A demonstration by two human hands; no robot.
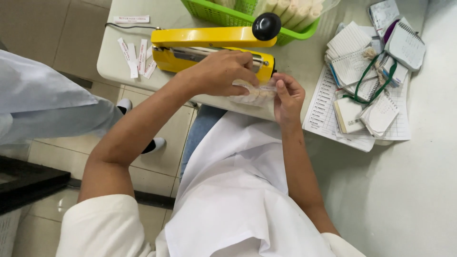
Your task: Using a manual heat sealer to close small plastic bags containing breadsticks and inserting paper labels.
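While both hands hold a small clear bag point(254, 93) of pale round bits at the front of the yellow sealer point(214, 47) on the tabletop point(304, 62), left hand point(223, 71) fingers and right hand point(287, 95) fingers pinching it, the bag's open edge probably needs lining up under the sealer's bar.

Clear plastic bag point(254, 93): small, see-through, holding pale rounded pieces; held flat between both hands at the table's near edge; its top edge lies just beside the front of the sealer. Yellow heat sealer point(209, 47): long, low body; arm with a black round knob raised; standing on the white table.
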